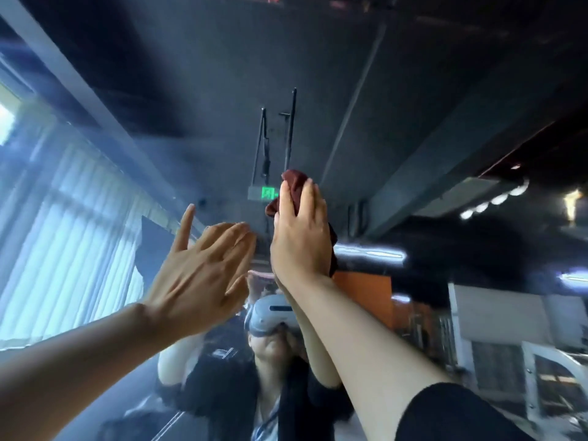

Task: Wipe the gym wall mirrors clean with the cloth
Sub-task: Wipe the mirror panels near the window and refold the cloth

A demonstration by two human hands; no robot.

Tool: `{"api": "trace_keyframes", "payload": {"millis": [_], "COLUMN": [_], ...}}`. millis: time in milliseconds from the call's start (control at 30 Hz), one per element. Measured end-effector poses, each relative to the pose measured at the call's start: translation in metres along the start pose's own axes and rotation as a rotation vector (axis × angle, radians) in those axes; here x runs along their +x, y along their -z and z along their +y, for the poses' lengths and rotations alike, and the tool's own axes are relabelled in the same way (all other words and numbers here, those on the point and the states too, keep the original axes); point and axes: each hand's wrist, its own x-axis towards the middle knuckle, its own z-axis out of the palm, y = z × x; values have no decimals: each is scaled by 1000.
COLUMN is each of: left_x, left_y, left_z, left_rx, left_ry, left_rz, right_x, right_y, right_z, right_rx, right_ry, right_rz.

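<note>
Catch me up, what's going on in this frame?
A person is wiping a wall mirror up high. The right hand presses a bunched dark red cloth against the glass, fingers curled over it. The left hand is raised beside it, open and holding nothing. Their reflection, wearing a headset, shows below.

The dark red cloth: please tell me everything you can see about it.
The dark red cloth looks like soft fabric, bunched into a crumpled wad. The right hand holds it high against the wall mirror, fingers spread over it. Parts stick out above the fingertips, left of the thumb and below the palm's right edge. The left hand does not touch it.
</note>
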Motion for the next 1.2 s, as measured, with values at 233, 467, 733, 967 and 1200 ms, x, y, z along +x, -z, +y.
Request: {"api": "trace_keyframes", "payload": {"millis": [233, 467, 733, 967, 1200], "left_x": [-73, -106, -106, -103, -162], "left_y": [4, 5, -10, -11, -8], "left_z": [-73, -87, -31, -19, -3], "left_rx": [62, -1, -100, -106, -169], "left_ry": [100, 168, 105, 164, 240], "left_rz": [-63, -82, -89, -118, -187], "right_x": [-7, -42, -66, -110, -84], "right_y": [-26, -39, 17, 10, 26], "right_z": [-111, -162, -7, -43, -5], "right_rx": [92, 152, -41, 10, 41], "right_ry": [136, 288, -35, -95, 51], "right_rz": [-29, -33, 41, 41, -107]}}
